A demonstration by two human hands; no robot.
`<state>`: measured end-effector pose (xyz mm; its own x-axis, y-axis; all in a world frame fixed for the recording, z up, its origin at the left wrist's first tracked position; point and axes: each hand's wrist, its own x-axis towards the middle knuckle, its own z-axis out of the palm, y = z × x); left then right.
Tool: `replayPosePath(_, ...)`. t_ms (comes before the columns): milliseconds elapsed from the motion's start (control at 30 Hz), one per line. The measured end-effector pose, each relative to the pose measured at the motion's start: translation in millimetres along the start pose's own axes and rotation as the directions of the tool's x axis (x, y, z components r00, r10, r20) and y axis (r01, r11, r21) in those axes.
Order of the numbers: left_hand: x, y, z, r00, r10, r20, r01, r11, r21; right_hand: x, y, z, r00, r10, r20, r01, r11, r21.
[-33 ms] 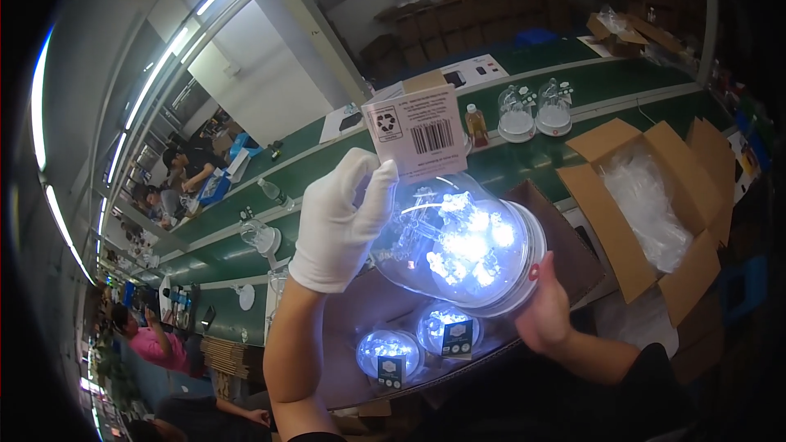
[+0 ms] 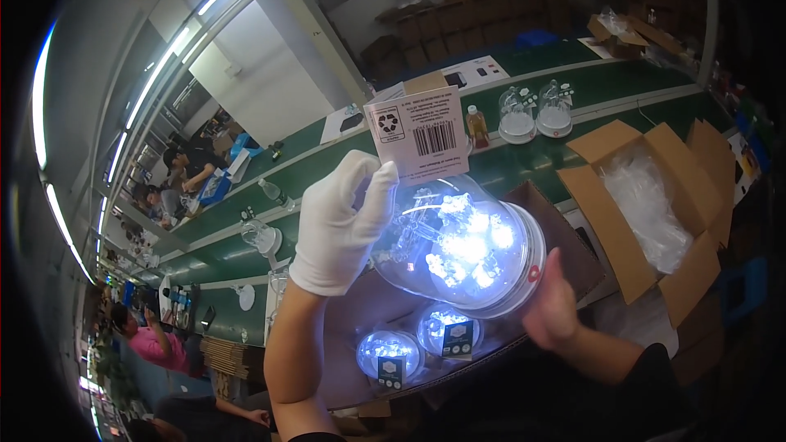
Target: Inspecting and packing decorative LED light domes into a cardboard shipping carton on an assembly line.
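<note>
A clear dome lamp [image 2: 417, 266] with bright white lights inside lies tilted in the air, its round base [image 2: 530, 258] toward my right hand. A red ring mark shows on the base rim. My gloved left hand [image 2: 348, 213] is closed, thumb and finger pinching the corner of a printed hang tag [image 2: 417, 155] with a barcode. That glove also covers the dome's top, so any grip there is hidden. My bare right hand [image 2: 555, 307] lies by the base with its thumb stretched up, off the rim; its other fingers are partly hidden.
Below the lamp, an open carton [image 2: 344, 381] holds two lit domes [image 2: 389, 352] with dark green tags. Another carton [image 2: 630, 254] at right contains clear plastic bags. Two domes [image 2: 517, 119] and a bottle [image 2: 476, 124] stand on the green bench [image 2: 385, 217]. Other people sit at far left.
My right hand has loosened and shifted slightly right, its thumb coming off the base rim. The hang tag has tipped a little. The lamp and my left hand stay almost in place.
</note>
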<state>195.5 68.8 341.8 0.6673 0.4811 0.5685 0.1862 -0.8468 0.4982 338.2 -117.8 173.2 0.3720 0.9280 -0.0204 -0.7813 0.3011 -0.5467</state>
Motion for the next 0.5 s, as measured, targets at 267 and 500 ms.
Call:
replayPosePath(267,-1,10,19,0.977,0.213,0.016,-0.214,0.970,0.117,62,-129,68,0.665,-0.400,0.631,0.746,0.316,-0.586)
replayPosePath(500,1,-7,61,0.965,0.252,0.075,-0.255,0.966,0.038,114,-158,72,0.641,-0.008,0.768,0.758,0.162,-0.631)
